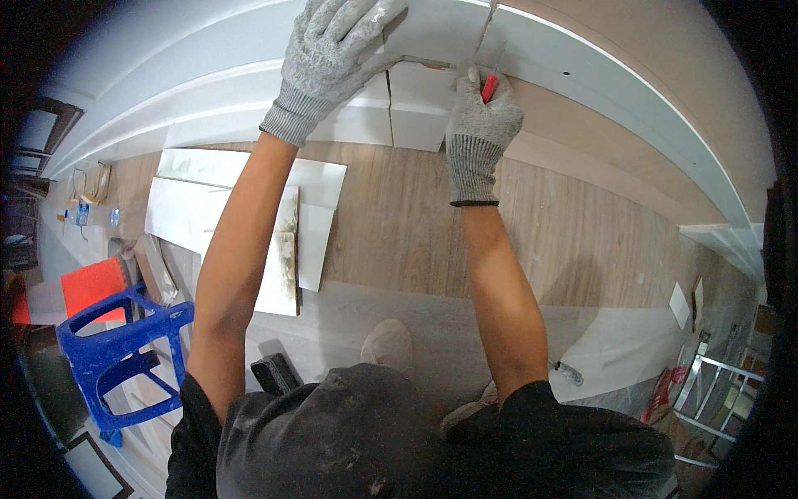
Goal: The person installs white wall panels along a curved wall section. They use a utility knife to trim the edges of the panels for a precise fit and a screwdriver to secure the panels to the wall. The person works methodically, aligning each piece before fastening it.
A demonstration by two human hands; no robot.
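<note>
My left hand (331, 58), in a grey knitted work glove, lies with fingers and thumb stretched out on a white panel (428, 29) along the wall. My right hand (489, 108), gloved alike, is closed around a red-handled tool (490, 88). Its working end is blurred and thin, close to a dark vertical joint in the panel. Under the two hands, white skirting pieces (416, 112) stand against the wall, a narrow dark gap between them.
Loose white boards (320, 229) overlap on the wood-look floor (399, 224). Left of me a blue plastic stool (125, 343) stands near an orange-red object (93, 287). A black block (274, 374) lies by my feet. At the right is a metal ladder (706, 424).
</note>
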